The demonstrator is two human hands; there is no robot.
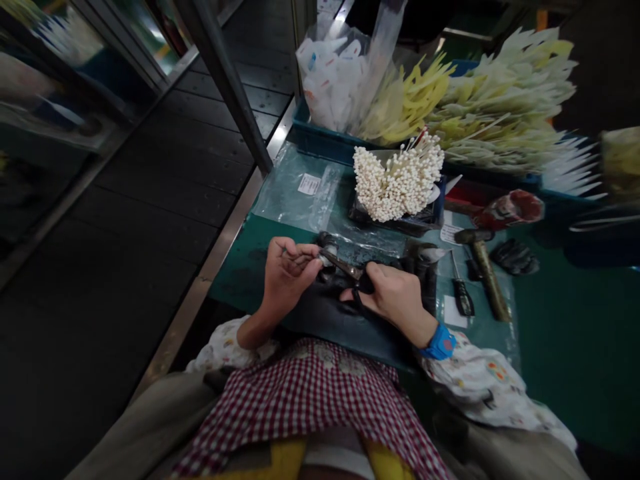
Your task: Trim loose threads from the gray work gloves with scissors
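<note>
Near the middle of the frame, both hands meet over the green counter (560,347). The right hand (395,297) is closed around the dark handles of pliers (345,267), whose metal tip points left toward the other hand. The left hand (287,270) has its fingers curled and pinched on a thin wire (293,252) right at the plier tip; how the small piece sits there is too small to tell. A blue watch (440,343) is on the right wrist.

Just above the hands stands a bunch of white-tipped stems (397,180) in a dark tray (425,217). To the right of the hands lie a screwdriver (463,293) and a hammer (485,270), side by side, with a dark glove (515,257) beyond them. A clear plastic bag (300,190) lies flat at upper left of the counter. Along the top, a blue bin (320,140) holds pale yellow leaf-like strips (500,100) and a bag of white pieces (335,73).
</note>
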